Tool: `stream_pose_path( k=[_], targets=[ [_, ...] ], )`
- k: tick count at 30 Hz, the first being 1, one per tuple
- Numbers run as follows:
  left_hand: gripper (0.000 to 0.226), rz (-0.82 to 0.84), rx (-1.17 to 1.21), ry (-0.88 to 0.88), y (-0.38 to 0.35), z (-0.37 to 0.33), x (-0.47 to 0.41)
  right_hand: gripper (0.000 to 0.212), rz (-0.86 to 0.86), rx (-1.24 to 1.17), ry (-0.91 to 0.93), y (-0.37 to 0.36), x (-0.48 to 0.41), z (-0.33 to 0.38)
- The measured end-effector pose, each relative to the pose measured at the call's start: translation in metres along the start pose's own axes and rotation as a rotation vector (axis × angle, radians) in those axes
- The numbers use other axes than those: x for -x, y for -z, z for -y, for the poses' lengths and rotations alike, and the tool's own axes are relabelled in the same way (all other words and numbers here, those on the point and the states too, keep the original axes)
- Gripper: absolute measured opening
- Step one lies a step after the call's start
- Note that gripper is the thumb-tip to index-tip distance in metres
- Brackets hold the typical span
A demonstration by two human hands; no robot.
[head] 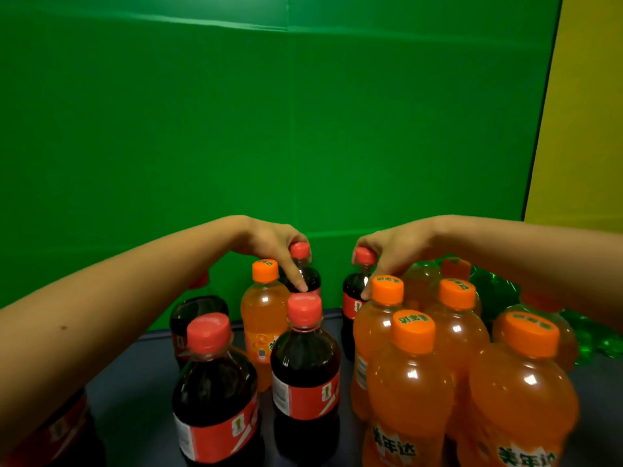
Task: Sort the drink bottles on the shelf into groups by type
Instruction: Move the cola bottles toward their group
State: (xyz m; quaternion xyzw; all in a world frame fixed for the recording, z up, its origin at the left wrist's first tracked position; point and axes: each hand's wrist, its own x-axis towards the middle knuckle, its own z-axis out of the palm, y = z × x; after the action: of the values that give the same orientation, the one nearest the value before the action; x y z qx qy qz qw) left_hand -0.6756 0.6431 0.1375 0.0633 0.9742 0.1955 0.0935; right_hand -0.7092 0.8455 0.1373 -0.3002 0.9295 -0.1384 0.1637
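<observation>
Left hand (269, 237) curls round cap of red-capped dark plastic cola bottle (313, 278), upright straight below fingers (298, 281). Right hand (391, 246) pinches cap of second dark cola bottle (352, 288), likewise upright; orange plastic soda bottles (455, 318) just right.

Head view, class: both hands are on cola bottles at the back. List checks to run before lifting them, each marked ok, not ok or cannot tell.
1. The left hand grips the left cola bottle at the cap: ok.
2. The right hand grips the right cola bottle at the cap: ok.
3. Both held bottles upright: ok.
4. Cola side free of strays: not ok, an orange bottle stands there.
5. Caps screwed tight: cannot tell.
</observation>
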Motion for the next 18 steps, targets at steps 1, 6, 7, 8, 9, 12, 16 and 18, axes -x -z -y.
stream_pose_path(
  k=[1, 6, 7, 8, 9, 12, 16, 18],
  targets=[
    [0.049, 0.000, -0.009, -0.008, 0.000, 0.001, -0.002, 0.056, 0.004, -0.001, -0.002, -0.001, -0.002, 0.000],
    [0.051, 0.021, -0.036, -0.027, -0.003, 0.002, -0.006, 0.055, -0.030, 0.014, 0.032, -0.004, -0.009, -0.001],
    [0.050, 0.021, -0.040, -0.025, -0.004, 0.003, -0.007, 0.054, -0.039, 0.026, 0.041, -0.004, -0.009, -0.001],
    [0.049, 0.016, -0.047, -0.024, -0.004, 0.003, -0.007, 0.051, -0.051, 0.047, 0.047, -0.004, -0.009, -0.002],
    [0.049, 0.010, -0.054, -0.025, -0.005, 0.003, -0.007, 0.047, -0.070, 0.076, 0.048, -0.005, -0.008, -0.001],
    [0.042, 0.007, -0.035, -0.037, -0.002, 0.000, -0.005, 0.037, -0.142, 0.196, 0.037, -0.001, -0.004, 0.005],
    [0.038, -0.138, 0.037, -0.062, 0.012, -0.009, 0.007, 0.043, -0.308, 0.236, 0.031, 0.019, 0.012, 0.014],
    [0.045, -0.250, 0.099, -0.090, 0.023, -0.012, 0.017, 0.048, -0.408, 0.140, 0.062, 0.031, 0.021, 0.017]
  ],
)
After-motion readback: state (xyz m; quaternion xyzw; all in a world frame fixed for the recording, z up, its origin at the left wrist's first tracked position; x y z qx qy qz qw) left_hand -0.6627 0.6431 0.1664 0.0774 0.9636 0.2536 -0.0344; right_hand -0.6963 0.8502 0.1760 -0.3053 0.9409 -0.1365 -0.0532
